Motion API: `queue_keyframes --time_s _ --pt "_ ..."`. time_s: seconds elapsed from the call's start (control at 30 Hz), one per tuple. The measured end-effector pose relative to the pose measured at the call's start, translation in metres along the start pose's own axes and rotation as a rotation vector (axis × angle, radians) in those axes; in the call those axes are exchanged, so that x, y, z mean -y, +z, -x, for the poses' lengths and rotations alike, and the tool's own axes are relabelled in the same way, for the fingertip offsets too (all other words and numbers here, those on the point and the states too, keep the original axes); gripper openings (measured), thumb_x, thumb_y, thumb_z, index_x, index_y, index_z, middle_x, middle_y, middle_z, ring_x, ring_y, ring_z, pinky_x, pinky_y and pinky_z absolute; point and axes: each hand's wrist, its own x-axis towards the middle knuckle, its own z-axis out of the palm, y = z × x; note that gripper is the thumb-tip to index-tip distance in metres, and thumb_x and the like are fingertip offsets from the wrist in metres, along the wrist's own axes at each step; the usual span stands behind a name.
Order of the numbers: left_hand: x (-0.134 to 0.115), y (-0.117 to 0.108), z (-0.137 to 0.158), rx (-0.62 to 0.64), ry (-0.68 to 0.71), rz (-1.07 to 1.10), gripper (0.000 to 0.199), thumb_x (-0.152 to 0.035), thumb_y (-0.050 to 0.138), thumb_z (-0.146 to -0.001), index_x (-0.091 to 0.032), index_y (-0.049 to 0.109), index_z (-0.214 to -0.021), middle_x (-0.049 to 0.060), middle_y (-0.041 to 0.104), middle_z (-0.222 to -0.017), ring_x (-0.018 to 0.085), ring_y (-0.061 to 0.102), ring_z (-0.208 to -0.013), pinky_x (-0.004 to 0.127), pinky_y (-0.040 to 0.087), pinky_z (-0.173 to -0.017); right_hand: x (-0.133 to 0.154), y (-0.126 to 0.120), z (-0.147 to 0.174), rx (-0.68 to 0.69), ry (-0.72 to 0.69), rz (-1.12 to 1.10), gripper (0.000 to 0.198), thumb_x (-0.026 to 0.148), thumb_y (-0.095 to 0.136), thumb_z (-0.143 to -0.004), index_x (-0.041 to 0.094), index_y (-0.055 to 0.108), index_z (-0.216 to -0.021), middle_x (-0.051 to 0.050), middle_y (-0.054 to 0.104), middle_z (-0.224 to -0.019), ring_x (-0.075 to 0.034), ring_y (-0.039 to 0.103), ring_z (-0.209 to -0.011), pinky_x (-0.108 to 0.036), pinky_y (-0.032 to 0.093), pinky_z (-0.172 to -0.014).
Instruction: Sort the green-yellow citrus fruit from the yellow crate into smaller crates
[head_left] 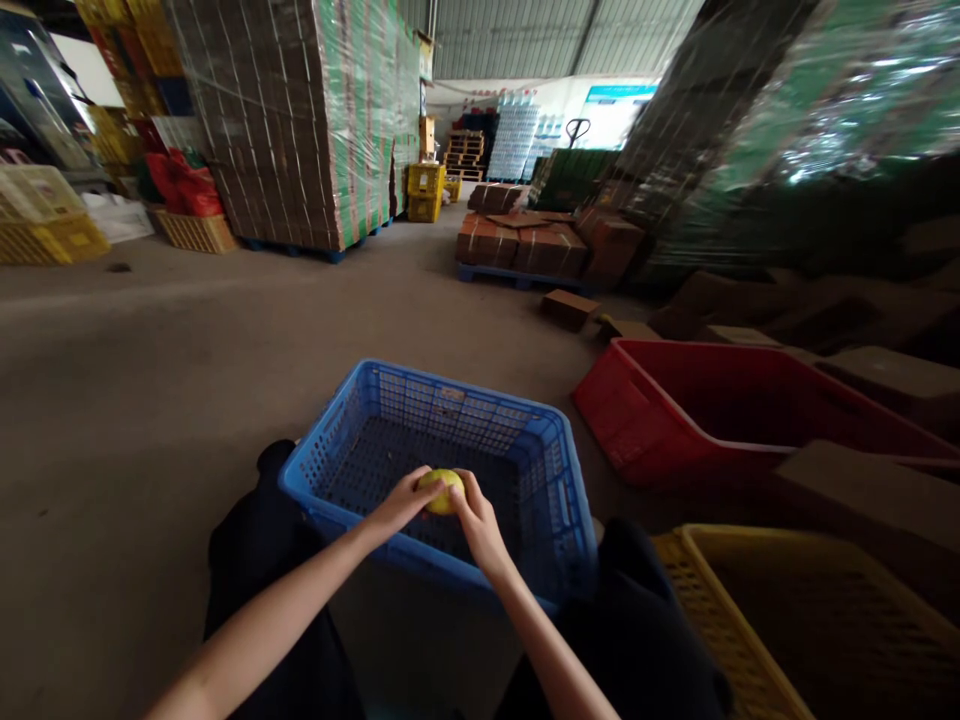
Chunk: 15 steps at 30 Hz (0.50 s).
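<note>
A yellow-green, rounded fruit [442,493] is held between my two hands over the near side of a blue plastic crate [450,395]; its exact kind is hard to make out. My left hand [409,500] closes on it from the left, thumb along its top. From the right, my right hand [474,510] grips it with the thumb on its near face. Below the hands, the crate's perforated floor looks bare. The crate stands between my knees, and its near rim passes under my forearms.
To the right stand a red bin [630,420] and a yellow crate [720,600], with cardboard boxes [885,490] around them. Ahead are a blue pallet of brown cartons [517,245] and a tall wrapped stack [262,120]. Concrete floor [150,370] stretches to the left.
</note>
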Motion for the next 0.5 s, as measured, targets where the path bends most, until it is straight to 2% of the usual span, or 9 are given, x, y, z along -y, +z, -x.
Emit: queue_keyframes --time_s 0.07,0.13,0.23,0.3,0.37,0.5 --pt "-0.005 -0.001 0.002 -0.053 0.118 -0.106 0.064 -0.073 0.06 -0.069 -0.013 0.06 -0.091 -0.001 0.055 -0.071 0.012 0.049 -0.064 0.023 0.04 -0.057 -0.008 -0.001 -0.004 -0.006 0.099 -0.109 0.056 0.073 0.05 -0.077 0.019 0.059 -0.089 0.005 0.051 -0.056 -0.011 0.043 -0.047 -0.023 0.034 -0.045" --pt "-0.012 -0.003 0.005 -0.072 0.242 -0.187 0.055 -0.064 0.066 -0.072 -0.015 0.061 -0.097 0.001 0.061 -0.081 0.015 0.055 -0.075 0.025 0.043 -0.069 -0.015 0.0 -0.01 0.028 0.219 -0.216 0.064 0.08 0.048 -0.071 0.018 0.058 -0.077 0.005 0.046 -0.047 -0.01 0.038 -0.039 -0.023 0.03 -0.039" --pt "-0.018 -0.005 0.008 -0.06 0.347 -0.228 0.059 -0.052 0.076 -0.067 -0.019 0.059 -0.113 0.006 0.063 -0.106 0.021 0.058 -0.098 0.028 0.045 -0.082 -0.022 0.0 -0.018 0.108 0.357 -0.362 0.072 0.086 0.052 -0.06 0.016 0.06 -0.073 0.004 0.048 -0.043 -0.01 0.038 -0.033 -0.023 0.029 -0.033" --pt "-0.017 -0.005 0.008 -0.047 0.356 -0.246 0.068 -0.049 0.081 -0.062 -0.022 0.056 -0.119 0.008 0.06 -0.117 0.023 0.056 -0.104 0.029 0.045 -0.083 -0.022 0.0 -0.02 0.114 0.381 -0.44 0.073 0.083 0.059 -0.057 0.014 0.064 -0.08 0.003 0.053 -0.046 -0.009 0.04 -0.033 -0.023 0.031 -0.032" --pt "-0.012 -0.005 0.006 -0.028 0.324 -0.225 0.077 -0.049 0.084 -0.057 -0.023 0.054 -0.122 0.008 0.058 -0.118 0.022 0.057 -0.102 0.029 0.046 -0.082 -0.019 0.0 -0.019 0.094 0.366 -0.488 0.069 0.075 0.066 -0.059 0.012 0.065 -0.087 0.0 0.059 -0.053 -0.009 0.043 -0.035 -0.022 0.033 -0.033" --pt "0.001 -0.004 -0.004 0.012 0.206 -0.012 0.087 -0.06 0.08 -0.055 -0.021 0.047 -0.125 0.01 0.054 -0.119 0.018 0.059 -0.093 0.027 0.047 -0.076 -0.008 -0.002 -0.013 0.027 0.276 -0.559 0.055 0.063 0.071 -0.065 0.013 0.065 -0.089 -0.003 0.065 -0.067 -0.01 0.049 -0.044 -0.022 0.036 -0.038"
